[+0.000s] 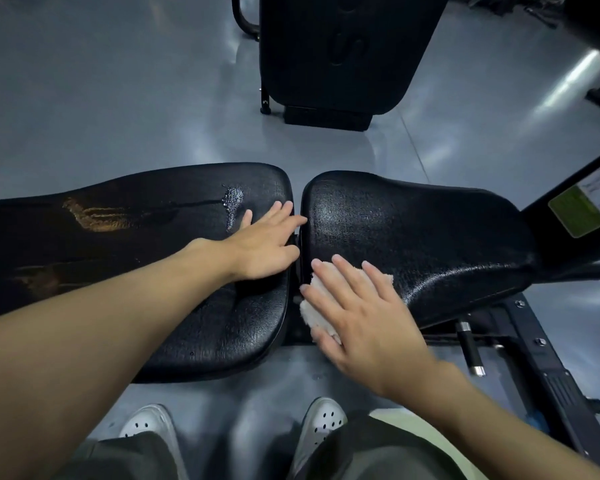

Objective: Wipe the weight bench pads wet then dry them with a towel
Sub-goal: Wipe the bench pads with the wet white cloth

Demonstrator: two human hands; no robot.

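Head view: one camera, over both pads.
Left hand: flat, fingers straight, holding nothing, bracing on the left pad.
Right hand: straight fingers pressing the cloth onto the right pad, near edge.
Droplets: sitting on the left pad.
Tip: flat palm, overlapping strokes, droplets next.
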